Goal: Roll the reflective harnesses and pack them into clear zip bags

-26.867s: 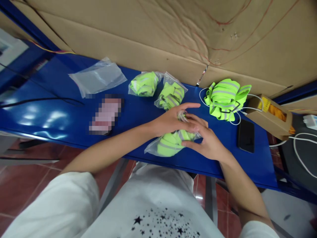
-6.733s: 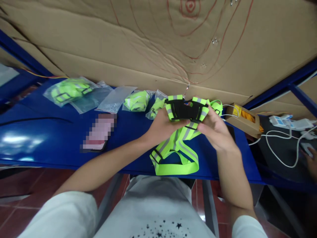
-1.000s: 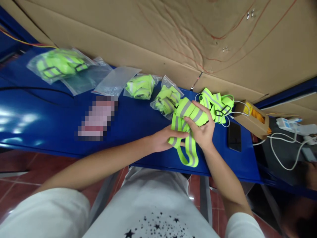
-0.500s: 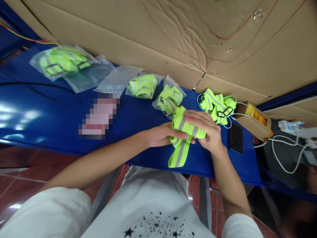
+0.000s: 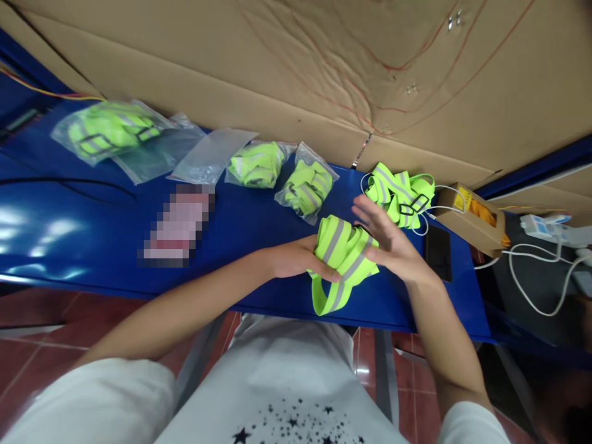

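Note:
A folded bundle of neon-yellow reflective strap with a grey stripe is held above the near part of the table. My left hand is closed on its left side, thumb across the front. Below the thumb hangs a loose loop of the strap. At the bundle's right side my right hand is open, fingers apart and raised, its thumb at the strap's edge. Beyond that hand lies a loose pile of the same strap with black buckles. Two clear bags of folded strap, a left one and a right one, lie behind the bundle.
On the blue table are a larger bagged strap bundle, flat plastic bags, a blurred pinkish item and a dark phone. A small cardboard box and white cables stand right. A cardboard wall rises behind.
My right hand has loosened from the top of the bundle and spread its fingers to the right. The bundle has turned in my left hand, and the hanging end now shows as a loop.

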Available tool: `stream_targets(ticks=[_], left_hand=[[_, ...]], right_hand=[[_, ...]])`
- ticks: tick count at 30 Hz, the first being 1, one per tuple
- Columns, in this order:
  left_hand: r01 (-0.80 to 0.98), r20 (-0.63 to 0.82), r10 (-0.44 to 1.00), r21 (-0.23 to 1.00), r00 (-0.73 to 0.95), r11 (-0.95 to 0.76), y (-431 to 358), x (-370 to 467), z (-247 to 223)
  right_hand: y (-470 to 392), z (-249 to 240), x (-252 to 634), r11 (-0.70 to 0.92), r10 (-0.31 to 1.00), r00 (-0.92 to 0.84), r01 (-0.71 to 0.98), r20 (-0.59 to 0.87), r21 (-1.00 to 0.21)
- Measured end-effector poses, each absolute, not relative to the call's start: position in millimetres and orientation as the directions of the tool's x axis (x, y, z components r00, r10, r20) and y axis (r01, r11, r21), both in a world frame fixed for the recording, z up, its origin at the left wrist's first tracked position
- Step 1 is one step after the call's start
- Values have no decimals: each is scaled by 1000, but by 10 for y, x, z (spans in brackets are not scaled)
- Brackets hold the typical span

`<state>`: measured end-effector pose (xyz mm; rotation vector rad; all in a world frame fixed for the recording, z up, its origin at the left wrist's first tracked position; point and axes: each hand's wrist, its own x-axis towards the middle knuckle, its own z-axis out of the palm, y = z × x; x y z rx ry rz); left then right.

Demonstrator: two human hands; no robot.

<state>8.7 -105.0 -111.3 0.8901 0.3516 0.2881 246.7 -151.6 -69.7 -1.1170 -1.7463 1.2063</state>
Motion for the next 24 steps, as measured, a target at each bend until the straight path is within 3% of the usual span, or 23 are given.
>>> stream_targets(ticks=[4,11,20,24], left_hand=[[-79,-217,386,780,897,621,-1066,96,-1172],[-171,-249,401,624,881,763,-1150,208,-1191],[-418,-162,550,486,820,767,-1183,148,-951],[-533,-136,626,407,768,742,-1197,95,-853]], right_hand=[[-1518,-763,2344,51,886,-451,332,-111,-942],[-1570,-653,2261,99,948,-313,467,-60,-879],[-1700,-435,2146,360,920,-342,554,189,-750],[-1786,-468,2045,497,866,-347,674,360,-547]])
